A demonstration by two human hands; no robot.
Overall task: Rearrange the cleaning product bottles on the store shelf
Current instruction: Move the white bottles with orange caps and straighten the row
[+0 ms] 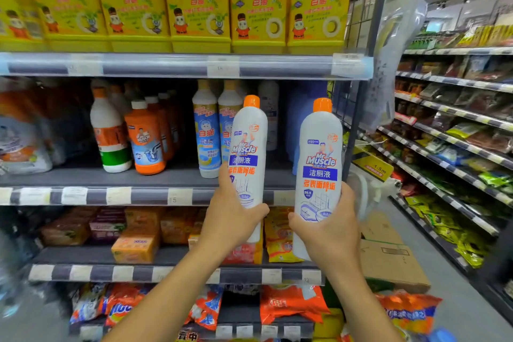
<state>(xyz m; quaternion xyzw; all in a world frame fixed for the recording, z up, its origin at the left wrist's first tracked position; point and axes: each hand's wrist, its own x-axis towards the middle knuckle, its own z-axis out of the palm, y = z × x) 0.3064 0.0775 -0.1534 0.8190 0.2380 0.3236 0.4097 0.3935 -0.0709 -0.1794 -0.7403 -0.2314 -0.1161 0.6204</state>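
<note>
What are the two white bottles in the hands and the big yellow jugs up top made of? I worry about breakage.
Both white bottles look like opaque plastic, smooth with a soft sheen, under orange caps. The yellow jugs also look plastic: glossy, with moulded handles. No glass is apparent.

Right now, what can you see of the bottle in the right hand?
The right bottle is a tall white plastic cleaner bottle with an orange screw cap and a rounded shoulder. Its label reads Mr Muscle in red and white, with a blue band of Chinese text, orange characters below, and a toilet drawing. It is upright, tilted slightly, in front of the middle shelf, not resting on it. The right hand grips its lower part, fingers wrapped behind. It looks closed and undamaged.
</note>
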